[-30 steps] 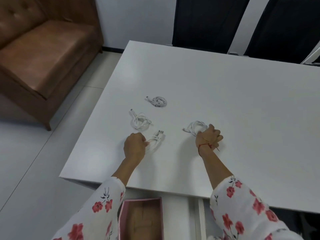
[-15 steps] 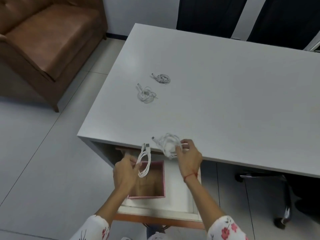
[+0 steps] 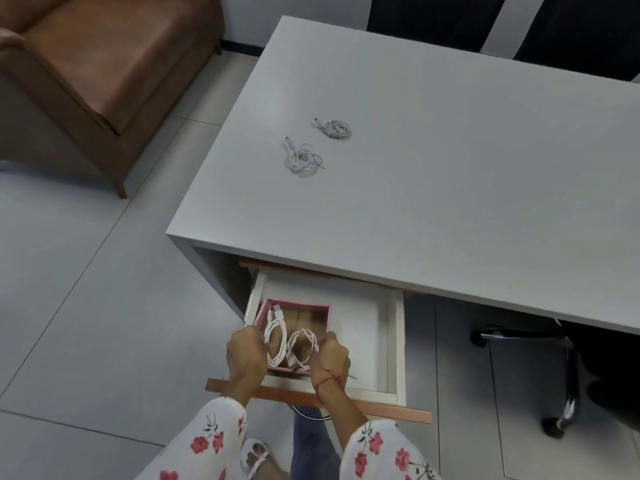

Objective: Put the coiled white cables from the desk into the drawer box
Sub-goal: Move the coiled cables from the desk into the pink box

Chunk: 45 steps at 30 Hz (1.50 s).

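Note:
Both hands are down in a pink box (image 3: 297, 304) that sits in the left part of an open white drawer (image 3: 396, 341) under the desk. My left hand (image 3: 245, 356) grips a long oval coil of white cable (image 3: 275, 337) with a USB plug at its far end. My right hand (image 3: 331, 358) grips a rounder white coil (image 3: 304, 344) beside it. Both coils are inside the box's walls. Two more coiled white cables lie on the grey desk (image 3: 450, 174): a loose coil (image 3: 303, 160) and, farther back, a tighter bundle (image 3: 334, 129).
A brown leather sofa (image 3: 86, 64) stands at the far left on the tiled floor. An office chair base (image 3: 540, 368) sits under the desk at the right. The drawer's orange front edge (image 3: 381, 408) juts toward me. Dark panels stand behind the desk.
Both hands lifted a coil each off the desk, carried them past the front edge and lowered them into the pink box. The view tilted down toward the drawer.

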Each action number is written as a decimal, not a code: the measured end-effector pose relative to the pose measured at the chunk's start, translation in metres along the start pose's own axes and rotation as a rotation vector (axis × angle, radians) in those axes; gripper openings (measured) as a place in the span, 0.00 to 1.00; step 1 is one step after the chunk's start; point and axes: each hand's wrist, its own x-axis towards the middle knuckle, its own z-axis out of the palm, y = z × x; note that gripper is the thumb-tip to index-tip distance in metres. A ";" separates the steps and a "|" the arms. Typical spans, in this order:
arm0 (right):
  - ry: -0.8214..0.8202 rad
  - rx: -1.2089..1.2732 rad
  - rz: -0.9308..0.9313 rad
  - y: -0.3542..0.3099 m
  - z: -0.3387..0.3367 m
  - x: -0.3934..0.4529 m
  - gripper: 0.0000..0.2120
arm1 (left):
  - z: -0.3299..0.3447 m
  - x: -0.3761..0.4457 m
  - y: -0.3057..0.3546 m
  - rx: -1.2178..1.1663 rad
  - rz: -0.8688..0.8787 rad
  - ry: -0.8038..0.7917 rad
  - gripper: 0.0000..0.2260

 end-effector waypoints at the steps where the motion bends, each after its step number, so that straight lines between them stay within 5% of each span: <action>1: -0.019 -0.019 0.000 0.002 0.003 -0.004 0.11 | 0.000 -0.003 -0.004 0.010 0.000 -0.002 0.15; 12: -0.175 -0.270 -0.191 -0.029 -0.027 0.004 0.14 | -0.015 0.005 0.015 0.201 0.223 -0.052 0.13; 17: 0.024 -0.388 -0.458 -0.073 -0.063 0.020 0.15 | -0.059 0.025 0.059 0.059 0.559 0.014 0.10; 20: 0.233 -0.165 -0.590 -0.112 -0.094 0.039 0.14 | -0.088 0.045 0.101 -0.154 0.692 0.059 0.09; 26: 0.455 0.139 -0.592 -0.186 -0.152 0.132 0.12 | -0.113 0.134 0.190 -0.250 0.597 0.225 0.13; 31: 0.389 -0.059 -0.597 -0.234 -0.170 0.233 0.23 | -0.109 0.201 0.238 -0.136 0.596 0.158 0.34; 36: 0.210 -0.150 -0.458 -0.266 -0.171 0.299 0.37 | -0.101 0.222 0.245 -0.130 0.603 0.106 0.33; 45: 0.298 -0.229 -0.594 -0.228 -0.146 0.266 0.14 | -0.099 0.193 0.214 -0.153 0.552 0.095 0.30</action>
